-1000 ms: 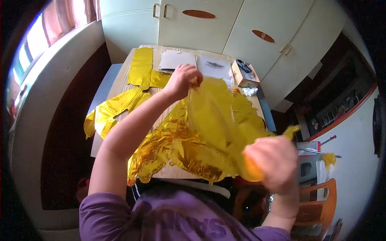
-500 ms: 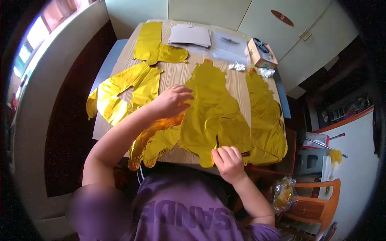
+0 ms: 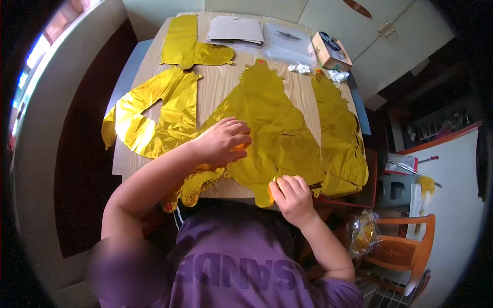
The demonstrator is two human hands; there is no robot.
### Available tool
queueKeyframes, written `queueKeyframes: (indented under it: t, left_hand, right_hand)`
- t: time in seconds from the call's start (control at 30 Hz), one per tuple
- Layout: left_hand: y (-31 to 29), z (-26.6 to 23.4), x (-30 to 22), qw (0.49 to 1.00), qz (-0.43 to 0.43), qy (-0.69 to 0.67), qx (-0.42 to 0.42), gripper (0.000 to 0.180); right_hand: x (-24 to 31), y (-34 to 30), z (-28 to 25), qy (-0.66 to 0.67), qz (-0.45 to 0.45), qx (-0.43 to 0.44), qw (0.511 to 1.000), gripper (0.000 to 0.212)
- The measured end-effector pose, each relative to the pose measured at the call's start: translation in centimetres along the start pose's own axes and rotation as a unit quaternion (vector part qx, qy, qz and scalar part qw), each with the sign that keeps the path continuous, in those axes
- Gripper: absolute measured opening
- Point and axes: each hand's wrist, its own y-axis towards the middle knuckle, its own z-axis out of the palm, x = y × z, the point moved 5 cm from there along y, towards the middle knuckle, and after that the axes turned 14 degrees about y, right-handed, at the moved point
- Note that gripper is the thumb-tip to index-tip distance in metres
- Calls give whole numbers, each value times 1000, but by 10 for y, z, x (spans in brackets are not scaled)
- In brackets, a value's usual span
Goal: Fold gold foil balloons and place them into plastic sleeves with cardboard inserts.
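Observation:
A large flat gold foil balloon [image 3: 269, 115] lies at the middle of the table. My right hand [image 3: 294, 199] pinches its near edge with thumb and forefinger, beside a small rounded tab. My left hand [image 3: 222, 141] rests over the balloon's left part, palm down, fingers bent and apart; its fingertips are near or on the foil, and I cannot tell if they touch. Under my left forearm, a crinkled gold foil end [image 3: 201, 186] shows near the table's front edge.
More flat gold foil balloons lie around: one with a cut-out [image 3: 179, 110] and an L-shaped piece [image 3: 179, 43] at left, a scalloped one [image 3: 339, 133] at right. Behind are grey sheets [image 3: 235, 29], clear plastic [image 3: 287, 43], an open box [image 3: 331, 51]. A wooden chair [image 3: 400, 246] stands at right.
The central balloon's left side now spreads out flatter to the left, where an orange-toned fold showed before. My left hand has moved slightly; my right hand keeps its pinch.

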Motion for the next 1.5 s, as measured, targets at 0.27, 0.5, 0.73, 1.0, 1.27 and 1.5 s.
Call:
queueKeyframes:
  t: [0.27, 0.5, 0.73, 1.0, 1.27, 1.5]
  left_hand:
    - [-5, 2, -2, 999, -27, -27, 23, 41]
    - [0, 3, -5, 998, -46, -20, 41, 40]
    - [-1, 6, -5, 997, -54, -15, 55, 44]
    - [11, -3, -17, 998, -49, 14, 27, 43]
    - [4, 5, -18, 996, -60, -5, 71, 53]
    - [4, 5, -23, 996, -49, -10, 69, 54]
  right_hand:
    - [20, -66, -43, 175, 193, -122, 958, 25]
    - [-4, -109, 41, 617, 595, -266, 441, 43]
    - [-20, -84, 17, 496, 554, -315, 590, 28]
    - [-36, -74, -2, 413, 574, -280, 649, 21]
    - [-38, -76, 0, 416, 557, -265, 668, 20]
    - [-36, -81, 4, 430, 560, -272, 655, 17]
